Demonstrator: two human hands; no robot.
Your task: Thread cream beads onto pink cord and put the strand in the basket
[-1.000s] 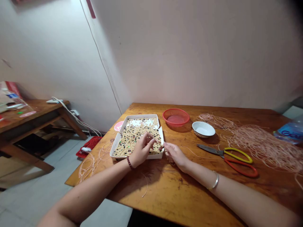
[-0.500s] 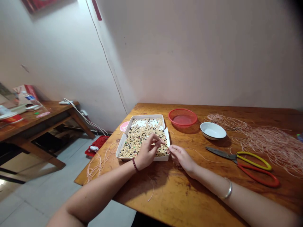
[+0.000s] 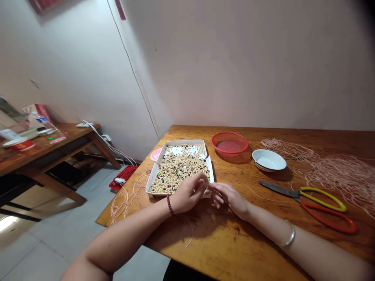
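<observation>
A shallow white box [image 3: 149, 188] holds many small beige beads [image 3: 178, 164] with black and a few green ones among them. My left hand [image 3: 189, 192], a dark red bead bracelet at its wrist, is over the box's near right corner. Its thumb and fingers are pinched together, on something too small to make out. Touching its fingertips is my right hand [image 3: 233, 198], closed on a thin pink cord [image 3: 249, 189] just outside the box. One length of the cord runs right toward the scissors; a loose end [image 3: 191, 232] lies in front of my hands.
Large scissors [image 3: 300, 194] with yellow and red handles lie at the right. Behind them are a white enamel bowl [image 3: 268, 160], a red plastic basket [image 3: 229, 144] and a tangled heap of pink cord [image 3: 342, 171]. More cord [image 3: 124, 203] hangs over the table's left edge.
My left hand has drawn back toward me and slightly right, from over the beads to the box's near corner. Both hands are now closer together, and the view has shifted slightly.
</observation>
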